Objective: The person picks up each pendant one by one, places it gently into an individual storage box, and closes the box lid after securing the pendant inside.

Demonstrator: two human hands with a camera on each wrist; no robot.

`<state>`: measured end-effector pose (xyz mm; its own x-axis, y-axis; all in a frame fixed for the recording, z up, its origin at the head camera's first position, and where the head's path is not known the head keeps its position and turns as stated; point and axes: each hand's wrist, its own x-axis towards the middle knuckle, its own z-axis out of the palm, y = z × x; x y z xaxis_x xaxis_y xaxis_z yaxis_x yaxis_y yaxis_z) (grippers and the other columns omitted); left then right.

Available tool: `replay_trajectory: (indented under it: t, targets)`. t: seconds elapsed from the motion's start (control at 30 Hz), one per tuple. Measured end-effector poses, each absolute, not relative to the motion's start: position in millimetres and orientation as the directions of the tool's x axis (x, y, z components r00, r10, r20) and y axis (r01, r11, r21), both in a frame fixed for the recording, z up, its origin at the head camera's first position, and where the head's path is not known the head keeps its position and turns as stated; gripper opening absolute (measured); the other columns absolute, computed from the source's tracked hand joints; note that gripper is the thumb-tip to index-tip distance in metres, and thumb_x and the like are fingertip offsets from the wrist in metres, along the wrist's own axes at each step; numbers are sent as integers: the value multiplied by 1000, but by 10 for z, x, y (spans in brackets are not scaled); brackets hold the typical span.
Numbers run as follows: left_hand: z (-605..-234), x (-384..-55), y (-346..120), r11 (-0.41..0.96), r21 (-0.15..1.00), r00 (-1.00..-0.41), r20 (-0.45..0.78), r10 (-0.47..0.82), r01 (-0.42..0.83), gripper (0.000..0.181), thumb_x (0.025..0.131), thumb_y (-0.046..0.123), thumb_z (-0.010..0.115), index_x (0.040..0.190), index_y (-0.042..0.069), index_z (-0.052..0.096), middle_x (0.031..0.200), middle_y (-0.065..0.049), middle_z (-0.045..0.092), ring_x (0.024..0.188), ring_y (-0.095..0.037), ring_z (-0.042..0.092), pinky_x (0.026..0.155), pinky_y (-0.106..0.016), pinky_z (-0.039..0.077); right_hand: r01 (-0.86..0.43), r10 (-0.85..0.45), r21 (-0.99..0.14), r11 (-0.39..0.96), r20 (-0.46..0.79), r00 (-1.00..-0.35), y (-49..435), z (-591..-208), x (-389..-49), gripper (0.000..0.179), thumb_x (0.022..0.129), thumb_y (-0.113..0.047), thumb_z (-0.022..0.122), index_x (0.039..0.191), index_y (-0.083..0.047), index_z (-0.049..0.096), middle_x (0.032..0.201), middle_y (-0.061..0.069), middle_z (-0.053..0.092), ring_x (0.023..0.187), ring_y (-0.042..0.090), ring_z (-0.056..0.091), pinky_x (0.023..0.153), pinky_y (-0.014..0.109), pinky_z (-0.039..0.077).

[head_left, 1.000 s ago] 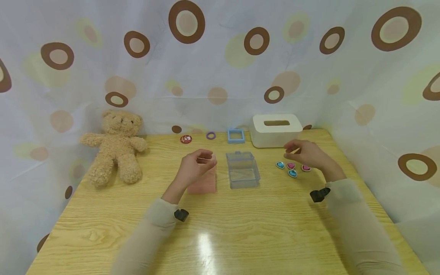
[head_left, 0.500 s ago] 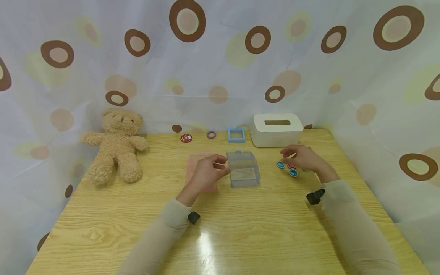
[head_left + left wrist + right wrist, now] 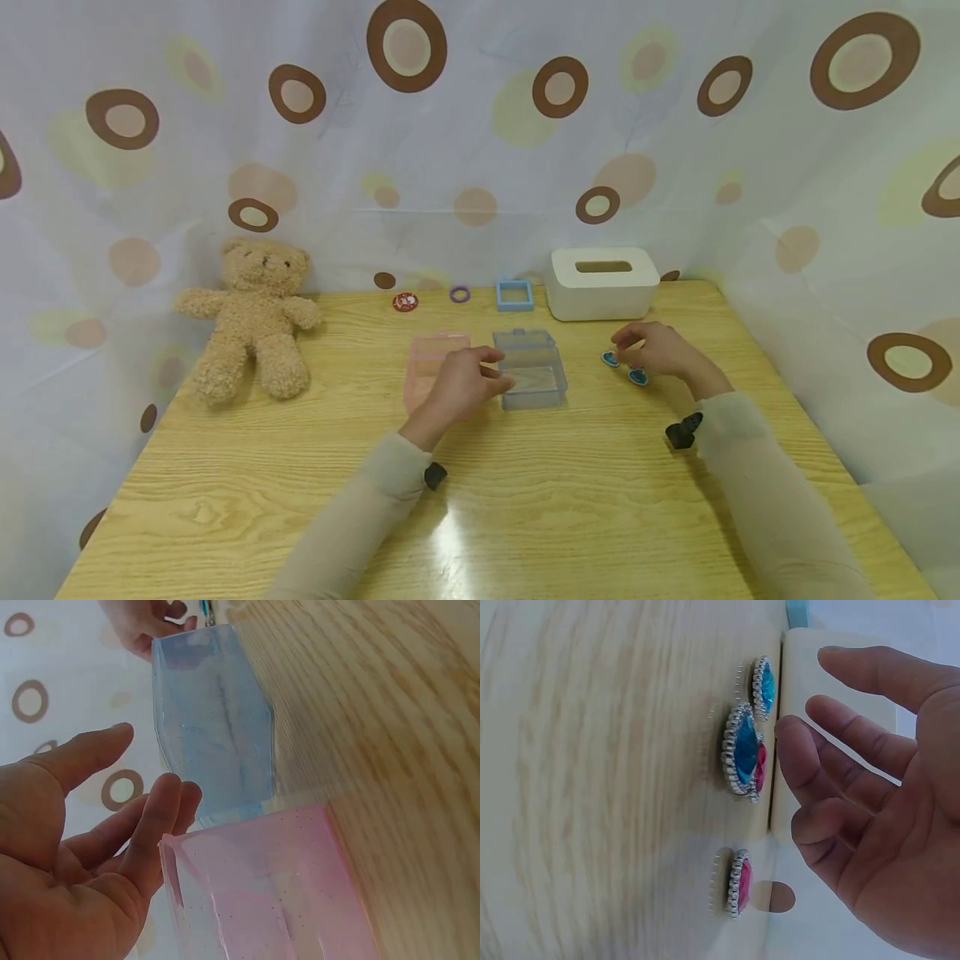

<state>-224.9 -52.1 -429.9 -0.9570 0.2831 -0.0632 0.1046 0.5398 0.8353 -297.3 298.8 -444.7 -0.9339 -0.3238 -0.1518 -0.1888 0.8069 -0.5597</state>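
Note:
My left hand (image 3: 467,379) hovers over the pink clear plastic box (image 3: 438,343), fingertips at the left edge of the bluish clear plastic box (image 3: 528,379). Its thumb and fingers stand apart with nothing between them. Both boxes have their lids folded back. Over at the right, my right hand (image 3: 654,347) is above the heart-like gems in silver beaded rims, its fingers loosely bent and holding nothing. Two blue gems (image 3: 638,377) show in the head view, while the pink gems (image 3: 739,883) are hidden there by the hand and appear in the right wrist view.
A white tissue box (image 3: 603,287) stands at the back right. Along the back edge lie a blue square frame (image 3: 514,307), a purple ring (image 3: 460,294) and a red round badge (image 3: 405,302). A teddy bear (image 3: 258,321) sits at the left. Patterned curtain surrounds the table (image 3: 555,500).
My left hand has moved right, from over the pink box to the bluish box's edge. My right hand has come slightly left and lower, covering the pink gems in the head view.

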Motion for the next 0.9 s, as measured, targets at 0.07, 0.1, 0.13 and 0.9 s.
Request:
replay_trajectory:
  t: [0.07, 0.1, 0.13, 0.9]
  targets:
    - [-4301, -2254, -508, 550, 828, -957, -60, 283, 111, 49, 89, 23, 77, 132, 4, 63, 128, -17, 67, 108, -28, 70, 80, -34, 60, -186, -319, -552, 813, -154, -935, 2986, -4462, -2979, 38, 97, -25, 62, 127, -3, 63, 119, 17, 68, 94, 22, 67, 76, 33, 54]
    - [-4299, -2256, -501, 553, 826, -957, -62, 284, 110, 49, 88, 22, 77, 132, 4, 63, 127, -18, 68, 108, -28, 70, 80, -34, 60, -180, -314, -553, 814, -159, -936, 2981, -4467, -2981, 38, 96, -26, 63, 127, -3, 63, 119, 17, 68, 96, 24, 66, 77, 34, 53]
    - [-4298, -2259, -494, 557, 823, -956, -62, 285, 113, 50, 88, 21, 77, 132, 4, 63, 127, -18, 68, 108, -28, 70, 80, -35, 60, -173, -309, -551, 816, -164, -937, 2978, -4477, -2986, 38, 96, -27, 64, 126, -4, 64, 119, 16, 68, 97, 25, 65, 77, 34, 53]
    - [-4320, -2280, -414, 659, 742, -960, -77, 267, 124, 56, 86, 22, 81, 135, 3, 62, 107, -14, 76, 106, -29, 69, 83, -35, 59, -258, -343, -416, 872, -142, -929, 2870, -4553, -3019, 31, 89, -20, 73, 115, -2, 71, 107, 14, 73, 102, 33, 66, 92, 51, 52]
